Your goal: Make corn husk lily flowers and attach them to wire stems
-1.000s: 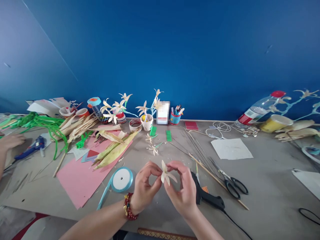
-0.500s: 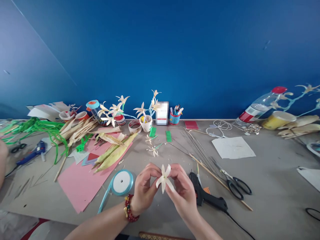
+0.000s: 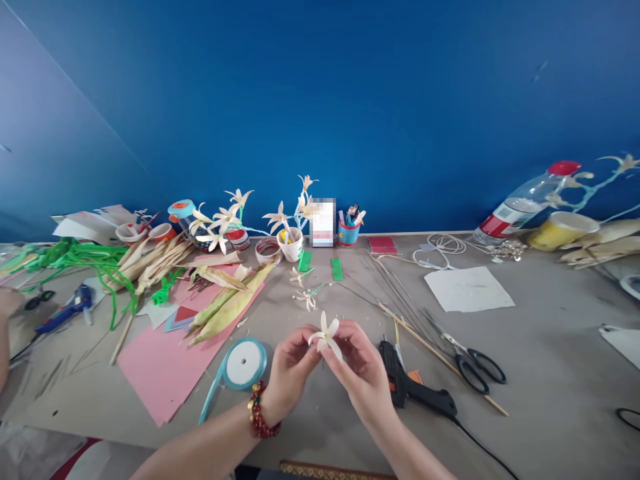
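In the head view, I saw a person at a grey worktop [image 3: 550,360], both bare hands brought together over its near part. The left hand [image 3: 289,365], with a beaded bracelet [image 3: 263,415] at its wrist, had its fingers closed on one side of a white flower [image 3: 326,332]. The right hand [image 3: 364,372] gripped the same flower from the other side, its thumb just below the petals. So the flower was up between the two sets of fingers, its petals spread open; what the tips pinched behind it, I couldn't tell.

Just left of the left hand lay a spool of blue ribbon [image 3: 243,372], its loose end trailing toward the near edge. Beside the right hand was a black glue gun [image 3: 431,398], and farther right, scissors [image 3: 469,355] with black handles.

Beyond the hands, two small flowers [image 3: 309,299] with green stems lay on the worktop, and behind them stood a white cup [image 3: 291,249] with more flowers rising from it. Off to the left, yellowish husks [image 3: 230,308] lay across pink sheets [image 3: 163,383]. At the far left edge, part of another person's arm [image 3: 5,310] showed near a blue glue gun [image 3: 65,313].
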Available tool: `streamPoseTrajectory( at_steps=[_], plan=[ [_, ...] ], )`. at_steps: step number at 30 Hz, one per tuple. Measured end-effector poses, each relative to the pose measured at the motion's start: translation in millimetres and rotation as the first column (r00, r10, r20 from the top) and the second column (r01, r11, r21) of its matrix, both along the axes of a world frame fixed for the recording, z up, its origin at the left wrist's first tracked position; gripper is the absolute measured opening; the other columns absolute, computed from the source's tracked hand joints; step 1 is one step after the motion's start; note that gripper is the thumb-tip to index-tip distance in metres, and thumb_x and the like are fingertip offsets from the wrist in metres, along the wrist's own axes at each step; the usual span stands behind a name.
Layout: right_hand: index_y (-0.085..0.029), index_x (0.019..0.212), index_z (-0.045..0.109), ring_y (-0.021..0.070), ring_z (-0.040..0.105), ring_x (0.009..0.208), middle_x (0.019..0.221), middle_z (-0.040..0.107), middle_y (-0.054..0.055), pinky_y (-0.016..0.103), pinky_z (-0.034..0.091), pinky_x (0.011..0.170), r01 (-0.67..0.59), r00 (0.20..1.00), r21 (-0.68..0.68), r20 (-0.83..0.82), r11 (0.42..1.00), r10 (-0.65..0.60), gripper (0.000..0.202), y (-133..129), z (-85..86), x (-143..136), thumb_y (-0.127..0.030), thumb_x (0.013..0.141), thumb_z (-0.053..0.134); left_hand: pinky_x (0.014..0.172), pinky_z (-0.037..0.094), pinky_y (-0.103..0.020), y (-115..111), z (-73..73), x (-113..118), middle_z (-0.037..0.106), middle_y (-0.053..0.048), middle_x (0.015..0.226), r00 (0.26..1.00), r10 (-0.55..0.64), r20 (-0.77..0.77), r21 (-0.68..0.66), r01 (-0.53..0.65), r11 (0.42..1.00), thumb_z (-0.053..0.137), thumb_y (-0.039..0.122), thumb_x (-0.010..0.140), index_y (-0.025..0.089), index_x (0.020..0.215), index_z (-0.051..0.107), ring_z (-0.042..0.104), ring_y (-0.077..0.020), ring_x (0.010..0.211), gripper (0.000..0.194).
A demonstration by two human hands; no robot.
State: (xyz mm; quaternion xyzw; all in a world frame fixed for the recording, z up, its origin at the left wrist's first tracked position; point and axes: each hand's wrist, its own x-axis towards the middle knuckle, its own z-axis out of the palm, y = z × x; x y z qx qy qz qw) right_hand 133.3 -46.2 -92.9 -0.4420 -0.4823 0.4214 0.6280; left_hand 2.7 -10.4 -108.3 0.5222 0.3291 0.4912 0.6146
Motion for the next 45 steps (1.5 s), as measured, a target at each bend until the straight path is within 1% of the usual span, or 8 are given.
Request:
streamPoseTrajectory(
  at_steps=[4,10,15,20,28,34,39,45],
  plan=[
    [-0.022,0.102,0.06,0.0173,0.058,0.079,0.095,0.059,0.005,0.029,0.05,0.071,0.039,0.999,-0.007,0.013,0.999,-0.039,0.014,-1.2,-5.4,1.5,-0.029,0.09,0.06,0.078,0.043,-0.024,4.8,-3.2,2.0,0.062,0.001,0.08,0.987,0.049,0.154,-0.198,-0.018,0.98,0.073,0.023,0.079,0.017,0.079,0.066,0.054,-0.0117,0.078,0.009],
    [-0.021,0.091,0.064,0.0193,0.057,0.084,0.092,0.06,0.006,0.029,0.047,0.071,0.027,0.995,0.035,0.09,0.999,-0.03,0.011,0.8,-3.9,3.0,-0.029,0.092,0.057,0.079,0.043,-0.023,5.1,1.8,2.9,0.064,0.001,0.082,0.977,0.031,0.211,-0.242,0.021,0.97,0.075,0.021,0.076,0.017,0.077,0.068,0.054,-0.0108,0.078,0.009],
    [-0.021,0.083,0.065,0.0184,0.056,0.081,0.087,0.059,0.004,0.028,0.046,0.071,-0.036,0.995,-0.045,-0.092,0.998,0.031,0.01,2.7,-2.2,1.7,-0.031,0.087,0.065,0.074,0.044,-0.023,3.6,5.6,4.3,0.064,0.001,0.075,0.987,-0.001,0.159,-0.253,0.042,0.966,0.076,0.025,0.075,0.016,0.074,0.065,0.054,-0.0116,0.073,0.015],
    [-0.022,0.076,0.065,0.0167,0.056,0.078,0.084,0.057,0.001,0.026,0.045,0.071,-0.071,0.949,-0.127,-0.315,0.989,0.027,0.014,4.0,-1.3,1.7,-0.032,0.078,0.074,0.071,0.043,-0.022,2.9,11.6,5.3,0.061,0.001,0.073,0.995,-0.019,0.1,-0.216,0.041,0.976,0.076,0.028,0.074,0.015,0.071,0.065,0.052,-0.0114,0.071,0.018],
    [-0.02,0.072,0.063,0.0121,0.05,0.071,0.074,0.055,-0.002,0.021,0.043,0.069,-0.103,0.888,-0.215,-0.46,0.971,-0.007,0.016,6.1,-0.4,7.4,-0.027,0.076,0.077,0.077,0.043,-0.024,1.3,12.4,4.1,0.064,-0.002,0.08,0.979,-0.136,0.152,-0.269,0.173,0.947,0.073,0.026,0.079,0.016,0.083,0.07,0.055,-0.0123,0.077,0.011],
    [-0.019,0.073,0.065,0.0126,0.051,0.067,0.074,0.056,-0.001,0.023,0.045,0.066,-0.093,0.911,-0.226,-0.413,0.97,-0.009,0.016,5.8,-1.6,7.8,-0.03,0.078,0.075,0.073,0.042,-0.023,0.1,16.1,5.1,0.063,-0.001,0.073,0.972,-0.15,0.182,-0.313,0.202,0.928,0.076,0.027,0.076,0.015,0.076,0.069,0.053,-0.0112,0.072,0.014],
    [-0.02,0.079,0.067,0.0172,0.057,0.078,0.085,0.06,0.003,0.026,0.05,0.069,-0.065,0.963,-0.127,-0.267,0.99,0.029,0.012,4.6,-3.2,6.4,-0.031,0.08,0.072,0.078,0.044,-0.027,-0.4,15.6,5.4,0.063,-0.001,0.074,0.969,-0.135,0.208,-0.324,0.198,0.925,0.077,0.027,0.075,0.014,0.073,0.067,0.054,-0.0121,0.074,0.016],
    [-0.02,0.076,0.065,0.0163,0.057,0.074,0.082,0.057,0.003,0.025,0.05,0.064,0.001,0.991,-0.056,-0.133,0.998,-0.008,0.013,5.2,1.8,6.6,-0.03,0.082,0.07,0.075,0.045,-0.027,-0.3,10.9,4.1,0.064,-0.001,0.073,0.981,-0.125,0.15,-0.308,0.166,0.937,0.078,0.029,0.073,0.015,0.074,0.069,0.054,-0.0126,0.072,0.017]
  ],
)
